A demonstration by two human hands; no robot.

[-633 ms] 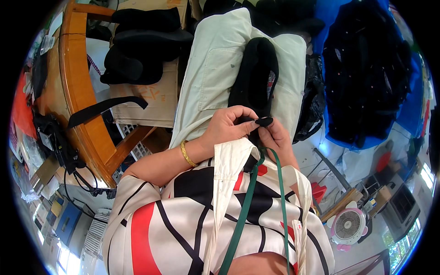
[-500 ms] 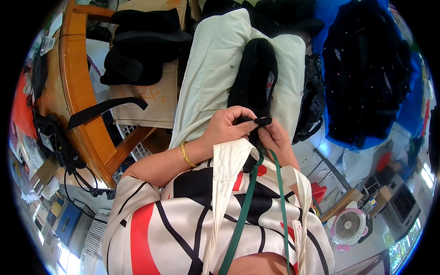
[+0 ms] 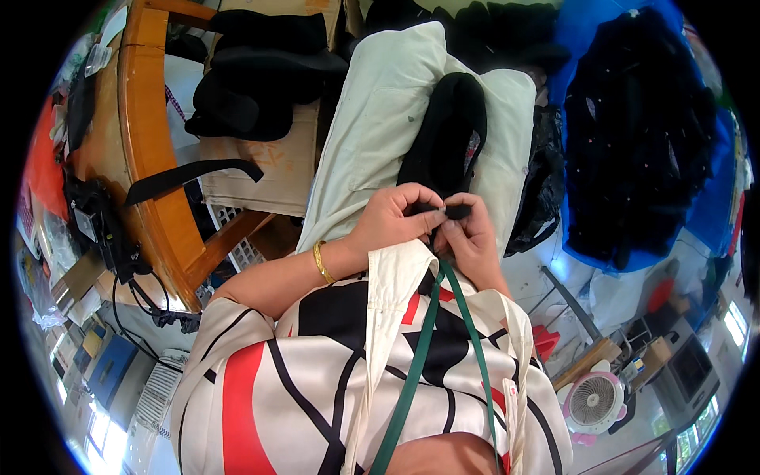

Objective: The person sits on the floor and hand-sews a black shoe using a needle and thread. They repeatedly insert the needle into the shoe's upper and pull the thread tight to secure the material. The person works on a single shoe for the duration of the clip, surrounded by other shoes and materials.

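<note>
A long black fabric piece [image 3: 443, 134] is laid along the pale-trousered lap [image 3: 380, 119], just beyond both hands. Its near end is pinched closed between the left hand [image 3: 392, 218] and right hand [image 3: 471, 237], touching. No shift since the earlier frames is noted; the grip is unchanged, so work at that end appears ongoing.

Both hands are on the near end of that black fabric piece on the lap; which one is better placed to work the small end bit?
Right, probably: the right hand pinches the tip of the black fabric piece, while the left hand grips just behind, steadying it.

Left hand [image 3: 392, 222] and right hand [image 3: 469, 237] pinch black fabric piece [image 3: 445, 134] over pale cloth [image 3: 380, 127] on lap.
</note>
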